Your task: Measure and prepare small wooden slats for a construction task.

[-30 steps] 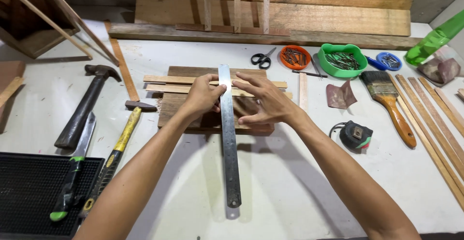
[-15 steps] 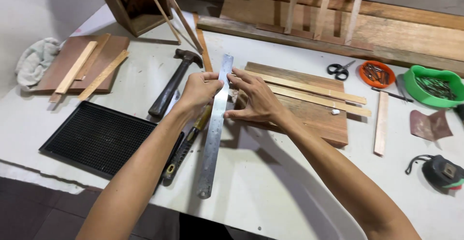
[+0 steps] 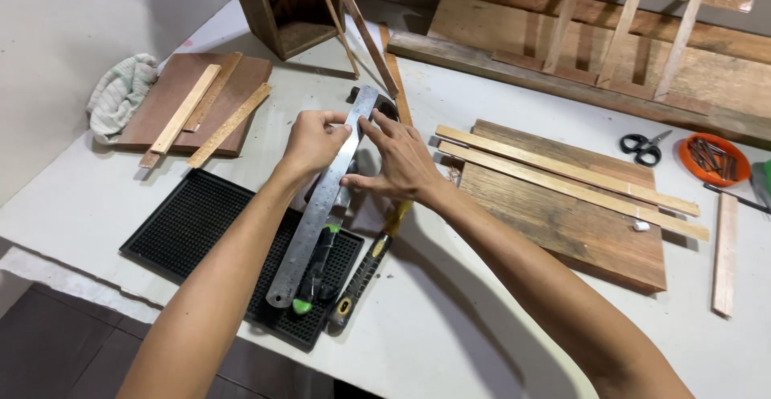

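Both of my hands hold a long steel ruler [image 3: 309,230] above the white workbench [image 3: 450,335]. My left hand [image 3: 312,142] grips its upper part from the left. My right hand [image 3: 401,160] pinches its right edge, fingers spread along it. The ruler slants from upper right to lower left over a black ridged mat [image 3: 193,234]. Under it lie a green-handled tool [image 3: 316,274] and a yellow-and-black-handled tool [image 3: 365,274]. A hammer head [image 3: 385,108] shows just past the ruler's top end.
A wooden board [image 3: 578,210] with two thin strips [image 3: 562,178] lies at right. Scissors [image 3: 646,147] and an orange dish of nails [image 3: 715,158] sit beyond it. At left, a brown board [image 3: 173,122] with slats, a rag [image 3: 120,94], a wooden crate [image 3: 285,6]; planks at the back.
My hands have carried the ruler leftward off the wooden board to above the black mat and tools. The view has swung left with them.
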